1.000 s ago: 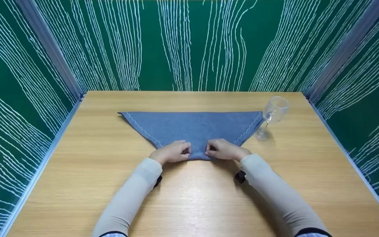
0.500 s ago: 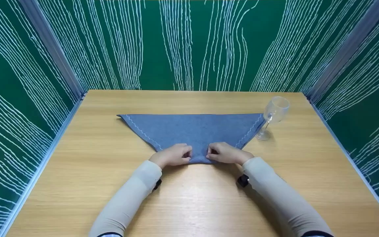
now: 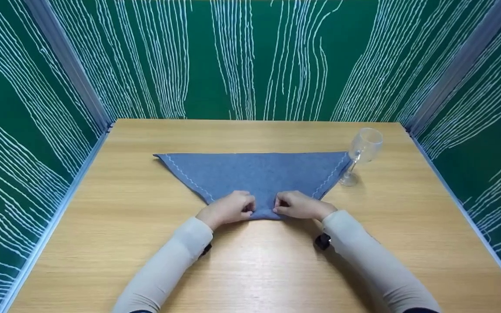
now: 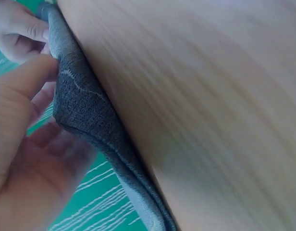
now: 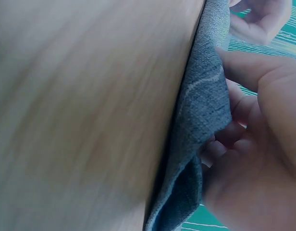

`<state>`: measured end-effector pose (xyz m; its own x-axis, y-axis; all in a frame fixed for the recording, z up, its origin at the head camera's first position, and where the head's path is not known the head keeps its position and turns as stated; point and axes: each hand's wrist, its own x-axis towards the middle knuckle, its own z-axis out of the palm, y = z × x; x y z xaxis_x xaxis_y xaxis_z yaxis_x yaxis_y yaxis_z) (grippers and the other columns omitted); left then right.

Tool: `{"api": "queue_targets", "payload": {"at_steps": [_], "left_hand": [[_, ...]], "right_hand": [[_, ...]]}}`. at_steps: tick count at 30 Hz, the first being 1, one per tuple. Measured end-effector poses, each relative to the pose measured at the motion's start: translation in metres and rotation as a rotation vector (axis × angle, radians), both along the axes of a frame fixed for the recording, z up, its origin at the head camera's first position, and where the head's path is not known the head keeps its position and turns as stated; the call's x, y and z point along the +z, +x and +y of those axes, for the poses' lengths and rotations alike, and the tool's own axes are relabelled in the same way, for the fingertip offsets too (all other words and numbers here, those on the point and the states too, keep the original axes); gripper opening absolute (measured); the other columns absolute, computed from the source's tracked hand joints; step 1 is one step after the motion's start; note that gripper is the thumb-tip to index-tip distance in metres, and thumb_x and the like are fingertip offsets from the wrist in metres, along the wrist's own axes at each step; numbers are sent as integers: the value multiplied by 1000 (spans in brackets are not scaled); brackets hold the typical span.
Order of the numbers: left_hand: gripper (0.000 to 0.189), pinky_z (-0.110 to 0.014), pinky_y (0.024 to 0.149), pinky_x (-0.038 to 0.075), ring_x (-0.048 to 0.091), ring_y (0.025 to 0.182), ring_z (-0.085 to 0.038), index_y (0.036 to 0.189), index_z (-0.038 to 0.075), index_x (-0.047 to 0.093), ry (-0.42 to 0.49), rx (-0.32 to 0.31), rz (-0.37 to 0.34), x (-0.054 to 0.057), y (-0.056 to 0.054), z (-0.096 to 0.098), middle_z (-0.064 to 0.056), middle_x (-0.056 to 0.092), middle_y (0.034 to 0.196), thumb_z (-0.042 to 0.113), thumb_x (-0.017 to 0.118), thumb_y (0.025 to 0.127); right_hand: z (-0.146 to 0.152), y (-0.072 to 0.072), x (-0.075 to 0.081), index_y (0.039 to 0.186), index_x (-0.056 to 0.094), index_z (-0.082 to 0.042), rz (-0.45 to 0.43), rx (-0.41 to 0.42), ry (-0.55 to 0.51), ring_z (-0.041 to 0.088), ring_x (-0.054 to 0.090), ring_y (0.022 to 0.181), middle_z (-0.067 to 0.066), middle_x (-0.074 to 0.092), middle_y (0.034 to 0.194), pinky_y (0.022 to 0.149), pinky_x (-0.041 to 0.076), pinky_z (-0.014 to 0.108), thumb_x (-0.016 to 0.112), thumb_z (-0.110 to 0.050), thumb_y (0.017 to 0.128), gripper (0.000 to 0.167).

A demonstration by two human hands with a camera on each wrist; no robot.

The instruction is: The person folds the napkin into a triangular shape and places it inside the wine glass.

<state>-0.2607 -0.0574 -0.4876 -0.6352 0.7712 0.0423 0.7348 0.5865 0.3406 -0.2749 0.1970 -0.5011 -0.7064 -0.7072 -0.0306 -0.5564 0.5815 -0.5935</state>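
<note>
A blue-grey cloth (image 3: 250,174) with white stitching along its slanted sides lies folded into a trapezoid on the table. Its wide edge faces the back. At the narrow front edge, my left hand (image 3: 229,207) pinches the left part of a rolled fold between thumb and fingers. My right hand (image 3: 299,204) pinches the same fold a short way to the right. In the left wrist view the thumb presses on the cloth (image 4: 85,101), with the fingers behind it. The right wrist view shows the cloth (image 5: 203,96) bunched between thumb and curled fingers.
A clear stemmed wine glass (image 3: 363,150) stands upright at the cloth's right corner, overlapping it in the head view. The wooden table (image 3: 124,243) is enclosed on three sides by green panels (image 3: 198,61) with white wavy lines.
Both hands have drawn the cloth slightly toward the front of the table, its back edge coming nearer. The pinch has stayed on the front fold. The glass stands where it was.
</note>
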Motion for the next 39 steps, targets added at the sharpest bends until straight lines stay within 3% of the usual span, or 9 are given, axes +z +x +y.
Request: {"api": "queue_targets", "payload": {"at_steps": [5,10,15,19,29,39], "left_hand": [[10,-31,70,54,64,75,-17,81,11,72,-88,-15,189,5,8,4,-1,66,82,9,69,91],[23,-37,65,54,61,65,-20,64,14,59,-152,-34,300,8,15,2,0,61,69,13,71,84],[23,-38,71,55,65,77,-22,73,13,68,-213,-47,315,9,18,-1,-1,66,79,30,78,85],[22,-35,75,56,67,83,-20,82,13,75,-233,-45,326,9,16,-2,-1,69,86,34,79,86],[15,-37,71,56,67,77,-23,79,12,74,-211,-30,339,11,17,1,-3,69,81,23,77,89],[12,-35,69,56,66,73,-22,75,11,73,-166,-19,370,7,18,3,-4,68,77,13,74,87]], "right_hand": [[0,0,0,87,62,-10,11,1,1,9,51,74,-6,59,82,70,45,29,66,-16,97,12],[0,0,-1,87,61,-10,27,8,-5,10,51,74,-5,59,82,70,45,30,66,-16,97,12],[0,-1,-4,86,61,-9,33,15,-18,9,51,74,-4,60,82,69,45,29,66,-15,97,13],[0,-1,-3,86,62,-10,19,5,-16,9,50,73,-5,59,82,69,44,29,66,-14,97,12],[-1,0,-3,88,62,-10,12,-1,-11,11,52,76,-5,59,84,71,45,30,64,-15,98,11],[3,6,-7,98,59,-5,146,62,-48,15,54,80,-2,59,88,72,48,35,60,-10,99,5]]}}
